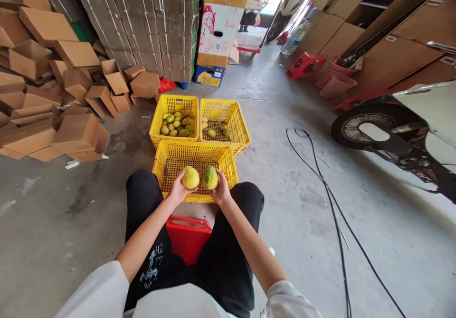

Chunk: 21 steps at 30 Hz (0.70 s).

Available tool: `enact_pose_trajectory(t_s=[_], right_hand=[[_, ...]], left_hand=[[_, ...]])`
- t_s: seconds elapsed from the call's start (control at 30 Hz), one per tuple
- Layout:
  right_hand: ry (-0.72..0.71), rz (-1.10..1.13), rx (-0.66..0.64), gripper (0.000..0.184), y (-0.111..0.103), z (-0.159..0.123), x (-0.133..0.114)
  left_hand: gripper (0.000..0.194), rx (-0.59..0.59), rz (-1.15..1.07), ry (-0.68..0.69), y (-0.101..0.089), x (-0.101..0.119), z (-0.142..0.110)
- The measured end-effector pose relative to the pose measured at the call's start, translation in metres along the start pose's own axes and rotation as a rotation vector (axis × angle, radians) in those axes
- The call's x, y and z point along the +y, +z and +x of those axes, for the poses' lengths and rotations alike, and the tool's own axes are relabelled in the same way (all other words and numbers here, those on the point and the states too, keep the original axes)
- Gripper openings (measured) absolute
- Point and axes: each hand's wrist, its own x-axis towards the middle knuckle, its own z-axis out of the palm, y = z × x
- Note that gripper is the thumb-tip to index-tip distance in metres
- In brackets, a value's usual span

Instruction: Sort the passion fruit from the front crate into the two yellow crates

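Note:
My left hand (178,187) is closed around a pale yellow, roundish fruit (190,178). A second fruit, yellow with green bumpy patches (210,178), is in my right hand (221,189). The two fruits are side by side, a small gap apart, above the near yellow crate (231,168), whose grid floor shows beneath them. Behind it, the far left yellow crate (153,128) holds many green and yellow fruits (177,124). Only several such fruits (212,133) lie in the far right yellow crate (244,125). The exact kind of fruit is unclear.
A red stool (188,237) shows between my knees. Cardboard boxes (76,135) are heaped at left, with strapped cardboard stacks (142,28) behind. On the right, black cables (331,194) cross the floor near a motorbike wheel (356,130). Another person's hand (257,19) shows far back.

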Motion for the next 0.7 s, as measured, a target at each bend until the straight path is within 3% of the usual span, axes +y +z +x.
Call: enact_pose_trajectory(t_s=[0.23, 0.47, 0.7], right_hand=[[-0.040, 0.051, 0.126, 0.017, -0.0052, 0.0038, 0.0004], [0.005, -0.030, -0.075, 0.018, -0.0053, 0.0021, 0.0008], [-0.060, -0.062, -0.040, 0.025, -0.0037, 0.0020, -0.0012]], left_hand=[[0.034, 0.012, 0.038, -0.004, -0.0049, -0.0063, 0.0034], [0.047, -0.007, -0.064, -0.024, -0.0027, -0.0008, 0.0003], [0.038, -0.009, -0.077, -0.018, 0.0007, -0.0009, -0.0018]])
